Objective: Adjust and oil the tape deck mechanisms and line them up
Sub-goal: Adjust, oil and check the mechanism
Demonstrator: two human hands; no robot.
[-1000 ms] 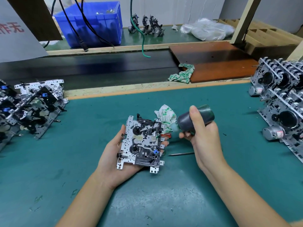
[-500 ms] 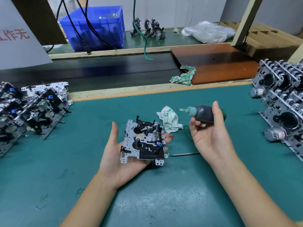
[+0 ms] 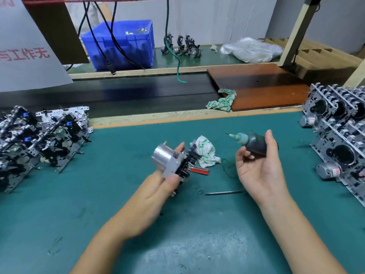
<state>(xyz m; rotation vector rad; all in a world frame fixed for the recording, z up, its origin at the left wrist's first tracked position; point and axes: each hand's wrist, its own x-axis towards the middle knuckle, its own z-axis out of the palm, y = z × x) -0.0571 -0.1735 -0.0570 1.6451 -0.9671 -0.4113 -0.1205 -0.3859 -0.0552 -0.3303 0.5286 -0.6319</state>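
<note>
My left hand (image 3: 152,192) grips a tape deck mechanism (image 3: 173,161) above the green mat, turned on edge so its silver motor can faces left and toward me. To its right, my right hand (image 3: 258,167) holds a dark oil bottle (image 3: 254,142) palm up, thumb and fingers round the body; the pale green nozzle points left, well clear of the mechanism. A row of mechanisms (image 3: 41,139) leans together at the left edge of the mat. A stack of mechanisms with motors (image 3: 341,143) stands at the right edge.
On the mat lie a crumpled white-green rag (image 3: 206,153), a red-handled tool (image 3: 199,170) and a thin metal rod (image 3: 223,193). Beyond the wooden edge run a dark conveyor belt (image 3: 122,93), a brown board (image 3: 258,86), another rag (image 3: 224,100) and a blue crate (image 3: 122,44).
My left hand has turned the mechanism from lying flat on the palm to standing on edge, motor side toward me. My right hand has drawn the bottle away to the right and up.
</note>
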